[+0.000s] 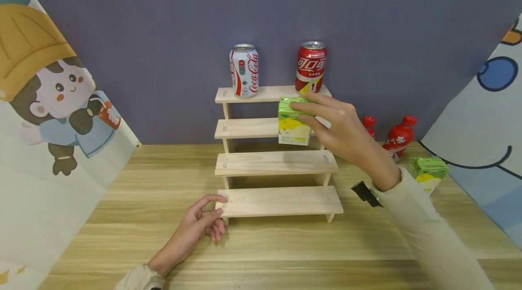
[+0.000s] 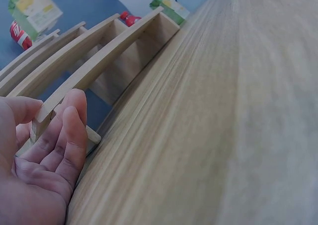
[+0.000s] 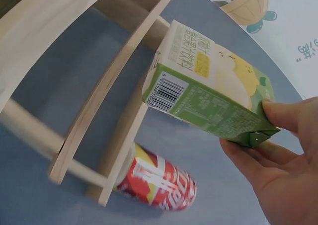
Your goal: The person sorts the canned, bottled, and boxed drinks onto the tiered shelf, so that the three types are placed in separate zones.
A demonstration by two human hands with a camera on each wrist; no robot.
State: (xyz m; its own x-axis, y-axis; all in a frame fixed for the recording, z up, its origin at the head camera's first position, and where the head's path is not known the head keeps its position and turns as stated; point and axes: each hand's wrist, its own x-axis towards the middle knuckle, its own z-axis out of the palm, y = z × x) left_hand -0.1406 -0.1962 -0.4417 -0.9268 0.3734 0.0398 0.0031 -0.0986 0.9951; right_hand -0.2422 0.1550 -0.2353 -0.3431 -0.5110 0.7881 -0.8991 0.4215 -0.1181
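Observation:
A green and yellow juice carton (image 1: 293, 122) is pinched near its top by my right hand (image 1: 340, 127). It hangs in front of the upper steps of a pale wooden tiered stand (image 1: 281, 201). The right wrist view shows the carton's barcode side (image 3: 198, 106), with thumb and fingers on opposite sides of one end. My left hand (image 1: 201, 222) grips the left end of the stand's lowest step, also seen in the left wrist view, fingers (image 2: 74, 130) around the board's end. A white Coca-Cola can (image 1: 244, 71) and a red cola can (image 1: 311, 68) stand on the top step.
Right of the stand, another green carton (image 1: 430, 173) sits on the wood-grain table (image 1: 171, 167). Two red-capped bottles, one leaning (image 1: 399, 137) and one partly behind my right arm (image 1: 369, 126), are near the blue-grey back wall (image 1: 179, 45). Cartoon-printed panels flank both sides.

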